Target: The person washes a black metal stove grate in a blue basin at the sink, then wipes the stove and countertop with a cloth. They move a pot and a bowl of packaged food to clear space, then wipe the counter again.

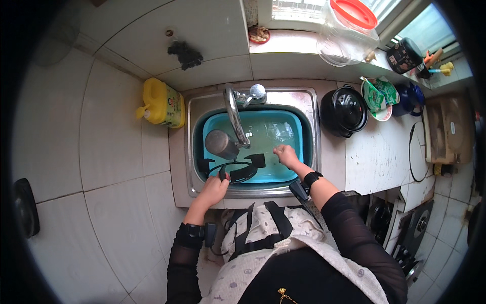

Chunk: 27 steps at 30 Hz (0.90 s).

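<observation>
A teal plastic basin (296, 125) with water in it sits inside the stainless steel sink (317, 152). My left hand (216, 189) grips a black ring-shaped frame (248, 174) with several projecting arms, held over the near left part of the basin. Above that frame is a grey cylindrical thing (221, 144), whose kind I cannot tell, near the spout of the chrome faucet (233, 114). My right hand (286, 155) is over the basin's right side with its fingers curled; whether something small is between them is not clear.
Left of the sink stands a yellow plastic jug (163, 102). To the right are a black lidded pot (344, 110), a bowl (384, 114) with green packets and a dark blue container (408, 99). A clear plastic jar (345, 41) with a red rim stands on the windowsill.
</observation>
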Tool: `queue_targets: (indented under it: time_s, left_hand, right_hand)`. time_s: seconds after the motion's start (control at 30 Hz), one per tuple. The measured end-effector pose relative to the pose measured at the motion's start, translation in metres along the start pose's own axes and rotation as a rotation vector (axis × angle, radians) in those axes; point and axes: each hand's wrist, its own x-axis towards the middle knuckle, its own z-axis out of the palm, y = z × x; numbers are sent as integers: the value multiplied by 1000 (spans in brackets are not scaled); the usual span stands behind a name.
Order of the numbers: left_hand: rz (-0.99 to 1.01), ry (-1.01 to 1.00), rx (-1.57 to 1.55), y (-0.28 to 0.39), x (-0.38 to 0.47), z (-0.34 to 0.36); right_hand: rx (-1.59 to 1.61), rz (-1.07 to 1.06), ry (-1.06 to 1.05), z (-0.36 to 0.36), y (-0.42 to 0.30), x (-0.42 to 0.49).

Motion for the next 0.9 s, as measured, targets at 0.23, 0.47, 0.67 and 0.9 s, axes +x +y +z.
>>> queue_targets:
  time_s: [0.23, 0.47, 0.67, 0.9]
  left_hand:
    - [-24, -14, -40, -10, -3, 0]
    - [36, -13, -27, -25, -11, -5]
    - [40, -29, 20, -23, -22, -14]
    - [69, -25, 77, -13, -34, -21]
  right_hand:
    - [-323, 98, 150, -18, -24, -12]
    - [-627, 110, 180, -54, -4, -10]
    - [-225, 532, -181, -73, -2, 4]
    - [283, 172, -110, -157, -72, -86]
